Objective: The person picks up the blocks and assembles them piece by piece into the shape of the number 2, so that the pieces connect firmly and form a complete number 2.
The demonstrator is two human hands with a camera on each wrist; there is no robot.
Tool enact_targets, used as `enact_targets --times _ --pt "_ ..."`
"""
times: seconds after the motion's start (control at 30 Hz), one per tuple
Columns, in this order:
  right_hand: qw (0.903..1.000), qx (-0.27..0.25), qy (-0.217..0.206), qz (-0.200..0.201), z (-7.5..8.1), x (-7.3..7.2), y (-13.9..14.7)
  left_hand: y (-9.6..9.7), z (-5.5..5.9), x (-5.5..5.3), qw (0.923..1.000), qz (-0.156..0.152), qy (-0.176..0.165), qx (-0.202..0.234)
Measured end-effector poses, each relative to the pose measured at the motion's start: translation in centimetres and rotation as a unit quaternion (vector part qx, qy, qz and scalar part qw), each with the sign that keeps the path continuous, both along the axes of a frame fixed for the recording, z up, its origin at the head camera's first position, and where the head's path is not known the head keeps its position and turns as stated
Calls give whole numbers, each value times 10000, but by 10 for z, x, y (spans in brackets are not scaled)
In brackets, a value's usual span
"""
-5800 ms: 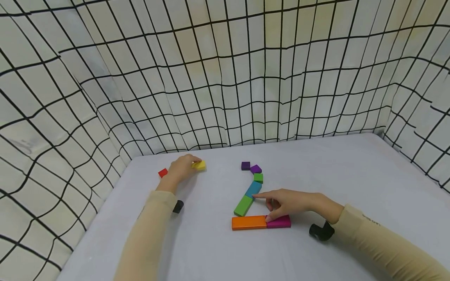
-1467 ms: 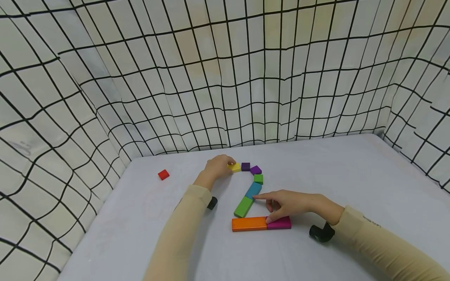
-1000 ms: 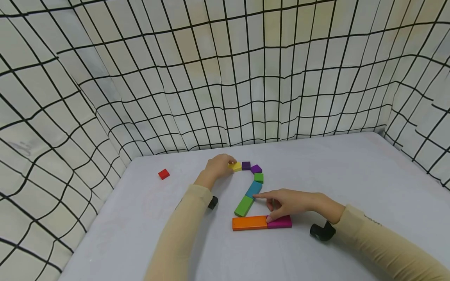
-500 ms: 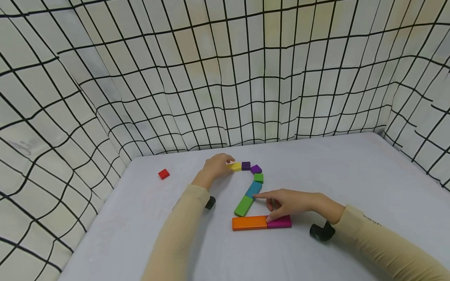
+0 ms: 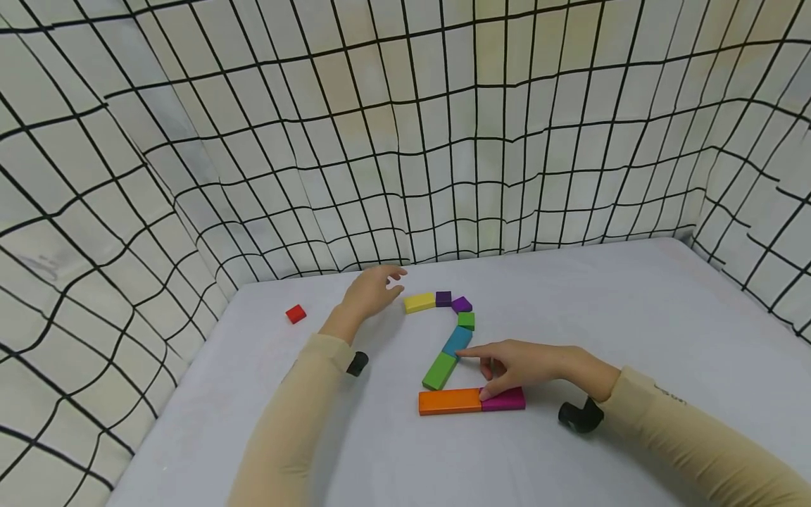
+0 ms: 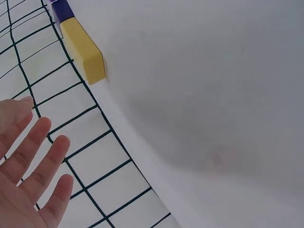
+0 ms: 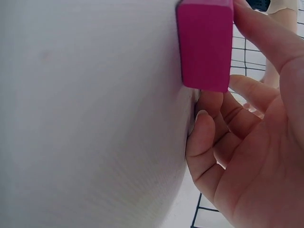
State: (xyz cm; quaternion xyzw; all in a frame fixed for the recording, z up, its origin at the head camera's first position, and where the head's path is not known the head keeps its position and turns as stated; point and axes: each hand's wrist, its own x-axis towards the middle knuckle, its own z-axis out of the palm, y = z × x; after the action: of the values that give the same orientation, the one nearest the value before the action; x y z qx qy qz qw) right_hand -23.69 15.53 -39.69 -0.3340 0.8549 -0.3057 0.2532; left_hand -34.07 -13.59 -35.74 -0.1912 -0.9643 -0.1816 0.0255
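Note:
In the head view my left hand [image 5: 374, 289] is held away from the yellow block [image 5: 419, 303], fingers spread and holding nothing. The yellow block lies against a dark purple block [image 5: 443, 299], followed by a smaller purple block [image 5: 462, 305], a short green block [image 5: 466, 321], a blue block [image 5: 457, 341] and a long green block [image 5: 439, 372] in a curve. Below them lie an orange block [image 5: 450, 402] and a magenta block [image 5: 503, 399], end to end. My right hand [image 5: 522, 365] rests its thumb on the magenta block, its extended index fingertip at the blue block's edge.
A lone red block [image 5: 295, 314] lies at the far left of the white table [image 5: 602, 303]. Black-grid white walls [image 5: 456, 162] rise behind and beside the table. Black wrist cameras [image 5: 581, 417] sit under both wrists.
My left hand carried the yellow block rightward to the dark purple block, let it go, and has drawn back to the left. My right hand has stayed in place.

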Motion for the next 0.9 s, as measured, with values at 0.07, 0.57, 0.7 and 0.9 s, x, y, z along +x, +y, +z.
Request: enact_targets --times 0.07,0.57,0.7,0.9 --pt "10000 -7 12 21 0 0 0 -3 2 1 9999 -32 97 64" --pt "10000 -55 46 38 0 2 0 -42 8 15 9960 154 777 416" --pt "10000 -44 58 28 -2 0 1 -59 11 19 9940 275 971 432" --pt "9999 -119 5 55 0 1 0 -86 10 20 9921 561 995 515"
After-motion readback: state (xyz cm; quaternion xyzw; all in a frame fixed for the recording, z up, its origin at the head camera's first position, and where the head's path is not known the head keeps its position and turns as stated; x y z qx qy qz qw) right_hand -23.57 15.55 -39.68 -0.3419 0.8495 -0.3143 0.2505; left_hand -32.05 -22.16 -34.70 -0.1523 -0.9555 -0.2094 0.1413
